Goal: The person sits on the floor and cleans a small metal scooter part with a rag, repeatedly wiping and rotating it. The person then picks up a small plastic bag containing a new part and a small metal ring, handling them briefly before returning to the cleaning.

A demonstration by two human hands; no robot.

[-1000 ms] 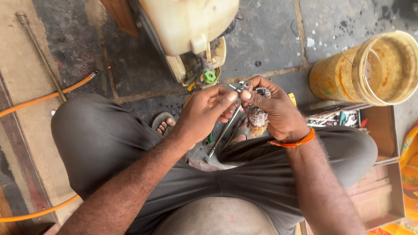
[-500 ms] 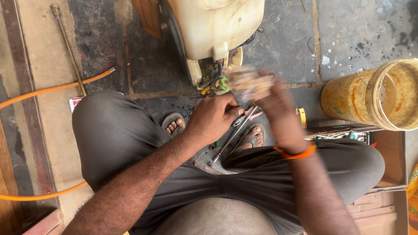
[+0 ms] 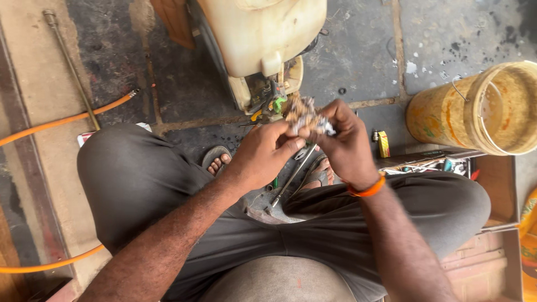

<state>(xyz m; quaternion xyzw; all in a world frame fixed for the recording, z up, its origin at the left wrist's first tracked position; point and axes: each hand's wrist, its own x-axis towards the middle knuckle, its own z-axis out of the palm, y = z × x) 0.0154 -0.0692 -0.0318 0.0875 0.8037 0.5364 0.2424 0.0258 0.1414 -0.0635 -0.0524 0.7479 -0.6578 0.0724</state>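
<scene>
While the person squatted just in front of the cream plastic tank [image 3: 263,33], both hands were closed around a small grimy metal part [image 3: 306,116], the left hand [image 3: 263,156] pinching its near side and the right hand [image 3: 347,145] gripping its far side. From where I stood the work looked mid-way at best, since the part was off the tank and in the fingers, blurred. A long metal tool [image 3: 291,180] lay below it on the lap, and the yellow bucket [image 3: 492,112] stood right of the tank.
</scene>
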